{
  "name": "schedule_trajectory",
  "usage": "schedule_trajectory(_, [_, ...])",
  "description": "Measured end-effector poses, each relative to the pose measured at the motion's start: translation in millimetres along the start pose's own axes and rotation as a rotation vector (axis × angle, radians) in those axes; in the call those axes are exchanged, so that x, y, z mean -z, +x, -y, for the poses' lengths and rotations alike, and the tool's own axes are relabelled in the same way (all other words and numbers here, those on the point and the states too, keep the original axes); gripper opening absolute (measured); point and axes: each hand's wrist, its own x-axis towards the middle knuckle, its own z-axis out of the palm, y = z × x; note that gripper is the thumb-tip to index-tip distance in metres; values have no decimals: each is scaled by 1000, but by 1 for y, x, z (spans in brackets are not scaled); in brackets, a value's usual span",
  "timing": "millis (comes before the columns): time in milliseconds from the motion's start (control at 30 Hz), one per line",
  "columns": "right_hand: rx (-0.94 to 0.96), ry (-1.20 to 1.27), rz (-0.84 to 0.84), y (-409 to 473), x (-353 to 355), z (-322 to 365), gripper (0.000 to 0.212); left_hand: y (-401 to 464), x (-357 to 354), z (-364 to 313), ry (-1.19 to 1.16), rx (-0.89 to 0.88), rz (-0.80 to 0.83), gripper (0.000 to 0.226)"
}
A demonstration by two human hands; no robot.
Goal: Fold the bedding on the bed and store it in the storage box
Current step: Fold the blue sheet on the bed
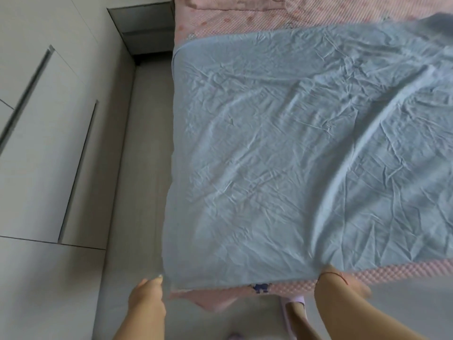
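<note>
With the left hand (147,294) pinching the blue sheet's (294,148) near corner and the right hand (343,280) on its near edge, fingers hidden, lift both evenly.

Blue sheet (306,148) cut off at right edge, far corner blurred. Right hand (343,282) motion-blurred, fingers partly under sheet hem, grip unclear. Left hand (147,294) fingertips blurred at sheet corner. Pink bedding (245,11) cropped at top.

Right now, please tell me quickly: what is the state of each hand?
Left hand: pinches the near left corner of the blue sheet.
Right hand: at the sheet's near edge; fingers hidden under the fabric, so it cannot be told.
</note>
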Motion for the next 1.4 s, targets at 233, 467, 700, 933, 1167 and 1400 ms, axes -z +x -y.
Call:
schedule_trajectory(233, [465,-382,192,-10,-51,18,30,-2,-26,-8,199,110,89,57])
schedule_trajectory(467, [564,-598,475,-33,-99,8,25,11,-26,-8,144,378,109,64])
schedule_trajectory(700, [606,-775,588,-44,-127,-11,19,34,-22,-11,-112,526,106,18])
schedule_trajectory(933, [623,-883,606,-45,-129,-11,22,28,-18,-24,-173,272,167,26])
schedule_trajectory(1167, [635,-889,643,-54,-133,-8,16,12,-32,-24,-479,98,356,17])
schedule_trajectory(1400, [750,-948,1016,-117,-163,-33,12,-23,-64,-15,-247,-29,465,20])
